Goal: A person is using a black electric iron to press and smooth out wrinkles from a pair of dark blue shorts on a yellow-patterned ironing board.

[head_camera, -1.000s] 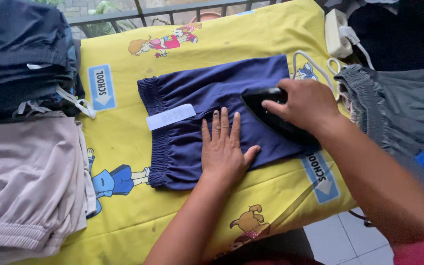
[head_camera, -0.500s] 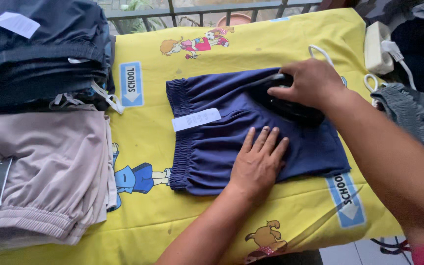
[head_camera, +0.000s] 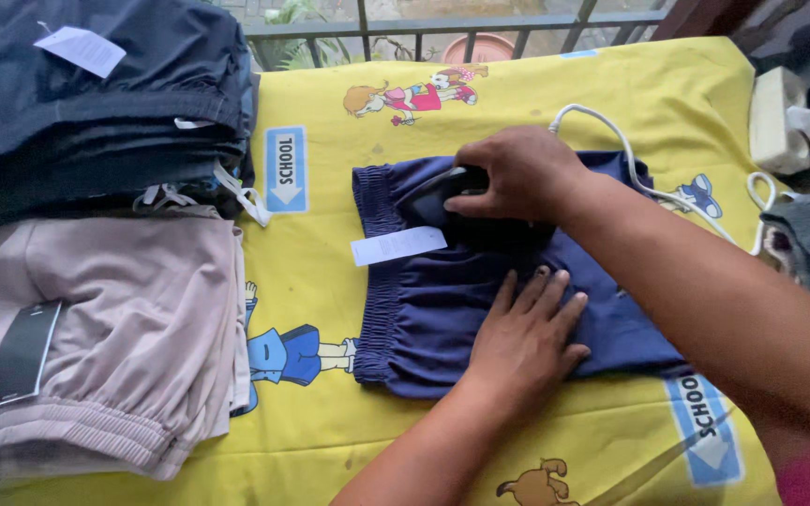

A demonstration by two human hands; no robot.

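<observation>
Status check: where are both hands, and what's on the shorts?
Right hand grips black iron on navy shorts. Left hand flat on shorts. White cord trails across fabric.

Head camera, close, looking steeply down at yellow cloth [head_camera: 330, 75].

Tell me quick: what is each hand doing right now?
Left hand: open, palm flat on the navy shorts.
Right hand: closed around the black iron, on the shorts.

navy shorts [head_camera: 442, 309], yellow cartoon-print cloth [head_camera: 321, 422], black iron [head_camera: 452, 201]
</observation>
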